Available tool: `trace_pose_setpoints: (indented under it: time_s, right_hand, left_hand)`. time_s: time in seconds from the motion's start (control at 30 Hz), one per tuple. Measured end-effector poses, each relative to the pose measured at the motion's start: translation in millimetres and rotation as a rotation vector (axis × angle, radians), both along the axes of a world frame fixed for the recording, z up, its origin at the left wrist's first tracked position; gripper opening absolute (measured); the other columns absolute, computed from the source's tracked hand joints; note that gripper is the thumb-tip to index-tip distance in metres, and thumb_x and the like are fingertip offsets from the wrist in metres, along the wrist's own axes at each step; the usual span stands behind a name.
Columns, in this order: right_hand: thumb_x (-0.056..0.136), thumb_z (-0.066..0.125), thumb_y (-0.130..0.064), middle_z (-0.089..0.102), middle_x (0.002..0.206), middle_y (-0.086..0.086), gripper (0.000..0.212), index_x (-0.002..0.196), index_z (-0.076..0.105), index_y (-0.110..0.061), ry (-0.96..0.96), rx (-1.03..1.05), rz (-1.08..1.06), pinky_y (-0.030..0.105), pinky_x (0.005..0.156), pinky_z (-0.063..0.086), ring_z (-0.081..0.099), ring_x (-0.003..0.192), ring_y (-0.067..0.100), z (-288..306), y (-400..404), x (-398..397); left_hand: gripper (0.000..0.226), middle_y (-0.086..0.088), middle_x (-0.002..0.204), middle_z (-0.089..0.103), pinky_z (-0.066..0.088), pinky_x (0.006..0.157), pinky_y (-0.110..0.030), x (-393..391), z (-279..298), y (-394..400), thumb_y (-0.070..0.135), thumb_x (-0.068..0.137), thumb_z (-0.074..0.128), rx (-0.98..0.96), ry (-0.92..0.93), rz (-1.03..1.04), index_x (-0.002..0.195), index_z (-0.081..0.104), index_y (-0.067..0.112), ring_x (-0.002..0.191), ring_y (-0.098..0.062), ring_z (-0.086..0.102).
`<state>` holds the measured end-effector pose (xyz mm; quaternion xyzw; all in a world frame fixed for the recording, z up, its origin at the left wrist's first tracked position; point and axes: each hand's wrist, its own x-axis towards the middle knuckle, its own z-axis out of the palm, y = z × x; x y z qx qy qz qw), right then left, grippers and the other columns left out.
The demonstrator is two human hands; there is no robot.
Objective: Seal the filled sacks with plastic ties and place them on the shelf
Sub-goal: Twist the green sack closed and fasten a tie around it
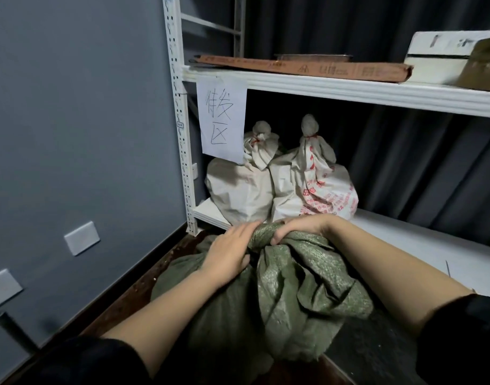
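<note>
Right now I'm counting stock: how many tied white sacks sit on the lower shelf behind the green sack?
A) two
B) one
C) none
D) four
A: two white sacks, each tied red at the neck, stand side by side on the lower shelf behind the green sack.

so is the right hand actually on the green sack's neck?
Touching. The head view shows the right hand with fingers curled round the gathered neck of the green sack, no gap visible.
</note>
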<state>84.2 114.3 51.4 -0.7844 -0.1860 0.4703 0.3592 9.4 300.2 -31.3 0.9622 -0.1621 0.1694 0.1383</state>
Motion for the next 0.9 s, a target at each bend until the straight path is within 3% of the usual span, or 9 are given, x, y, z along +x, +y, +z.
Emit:
trace_pose_setpoints:
  time_s: [0.13,0.23,0.37,0.43,0.5,0.63,0.73,0.83,0.9]
  right_hand:
    - [0.079,0.057,-0.022,0.062,0.101,0.017,0.043,0.117,0.057,-0.003,0.168,-0.008,-0.071,0.029,0.077,0.052,0.062,0.079,0.022,-5,1,-1]
    - [0.065,0.066,-0.025,0.061,0.102,0.017,0.058,0.117,0.059,-0.002,0.227,-0.02,-0.089,0.031,0.08,0.049,0.06,0.082,0.025,-10,0,-2]
    - [0.059,0.069,-0.031,0.058,0.119,0.025,0.073,0.123,0.056,0.002,0.107,-0.081,-0.076,0.039,0.098,0.043,0.056,0.102,0.035,-15,4,5]
    - [0.067,0.068,-0.03,0.056,0.126,0.024,0.069,0.126,0.054,0.003,-0.108,-0.117,-0.015,0.027,0.099,0.043,0.054,0.109,0.032,-9,9,3]
    - [0.081,0.066,-0.026,0.058,0.126,0.014,0.053,0.127,0.054,-0.002,-0.482,-0.186,-0.001,0.015,0.081,0.041,0.053,0.106,0.019,5,13,-1]
    - [0.087,0.057,-0.025,0.058,0.124,0.006,0.037,0.122,0.058,-0.015,-1.21,-0.221,0.014,0.027,0.095,0.041,0.054,0.114,0.02,44,21,-17]
    - [0.088,0.051,-0.023,0.062,0.101,0.004,0.023,0.103,0.065,-0.014,-1.58,0.068,0.024,0.033,0.087,0.045,0.057,0.1,0.021,62,33,-56]
    - [0.085,0.05,-0.019,0.061,0.08,0.005,0.02,0.087,0.067,-0.01,-1.748,0.441,0.275,0.031,0.069,0.043,0.057,0.077,0.022,49,38,-98]
    - [0.088,0.05,-0.018,0.06,0.077,0.007,0.02,0.085,0.067,-0.007,-1.844,0.417,0.541,0.035,0.064,0.041,0.056,0.07,0.026,15,35,-102]
  left_hand:
    - [0.068,-0.001,0.127,0.058,0.046,0.085,-0.034,-5,7,-10,0.048,0.079,0.063,-0.155,0.113,0.096,0.136,0.03,0.03,0.112,-0.028,0.058]
    - [0.063,0.001,0.117,0.064,0.047,0.078,-0.034,-8,11,-7,0.062,0.076,0.058,0.018,0.09,0.101,0.127,0.037,0.032,0.106,-0.027,0.061]
    - [0.05,-0.002,0.108,0.068,0.044,0.073,-0.032,-7,18,-9,0.067,0.081,0.049,0.176,0.107,0.162,0.117,0.05,0.031,0.104,-0.026,0.062]
    - [0.049,-0.003,0.106,0.069,0.043,0.073,-0.032,-4,19,-12,0.069,0.085,0.041,0.171,0.172,0.212,0.108,0.057,0.029,0.104,-0.027,0.062]
    - [0.054,-0.004,0.108,0.069,0.045,0.076,-0.032,2,19,-12,0.07,0.087,0.033,0.091,0.273,0.274,0.103,0.061,0.027,0.105,-0.027,0.062]
    - [0.081,-0.011,0.119,0.065,0.047,0.091,-0.034,23,11,3,0.081,0.079,0.02,-0.146,0.534,0.401,0.109,0.066,0.02,0.11,-0.029,0.061]
    - [0.107,-0.017,0.125,0.062,0.045,0.098,-0.037,32,5,16,0.091,0.063,0.013,-0.311,0.629,0.414,0.113,0.066,0.013,0.113,-0.031,0.058]
    - [0.089,-0.015,0.133,0.056,0.042,0.103,-0.034,30,2,22,0.076,0.076,0.04,-0.516,0.715,0.334,0.125,0.059,0.004,0.122,-0.03,0.053]
    - [0.085,-0.013,0.131,0.058,0.043,0.104,-0.034,28,0,25,0.075,0.077,0.048,-0.654,0.731,0.365,0.123,0.062,0.005,0.12,-0.029,0.056]
